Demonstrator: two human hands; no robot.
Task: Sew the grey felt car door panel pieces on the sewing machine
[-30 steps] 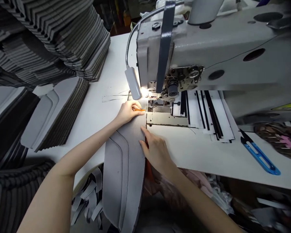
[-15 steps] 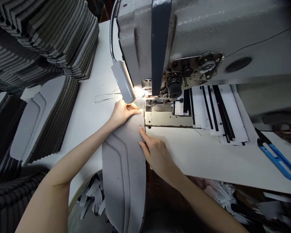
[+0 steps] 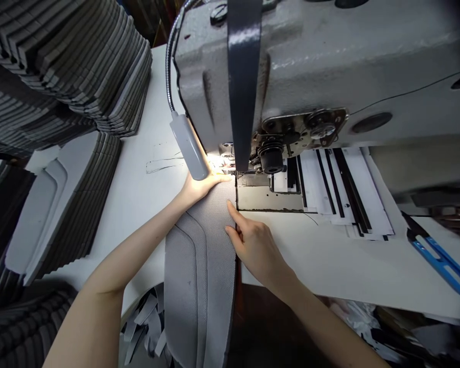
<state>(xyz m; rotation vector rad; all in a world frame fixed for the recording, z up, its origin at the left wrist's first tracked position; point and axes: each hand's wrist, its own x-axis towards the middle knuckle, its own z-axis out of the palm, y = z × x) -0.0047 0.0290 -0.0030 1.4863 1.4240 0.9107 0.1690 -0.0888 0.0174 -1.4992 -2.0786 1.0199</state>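
Observation:
A grey padded fabric panel (image 3: 222,245) with two curved seam lines runs under the sewing machine (image 3: 310,66) and hangs over the table's front edge. My left hand (image 3: 199,188) rests at the panel's far left side, close to the needle area. Its thumb is stretched across the fabric; the lamp head (image 3: 190,148) hides most of its other fingers. My right hand (image 3: 255,245) is open at the panel's right edge, index finger and thumb extended over the fabric, the remaining fingers curled. The needle itself is obscured.
Stacks of grey panels (image 3: 76,204) stand on the left. Paper strips with black bands (image 3: 345,189) lie under the machine arm. Blue-handled thread snips (image 3: 440,260) lie at the right. Fabric scraps (image 3: 145,317) hang below the table's front edge.
The view has shifted slightly. The panel's far end and my left hand are nearer the needle area, and the lamp now covers more of that hand. My right hand keeps its pose on the edge.

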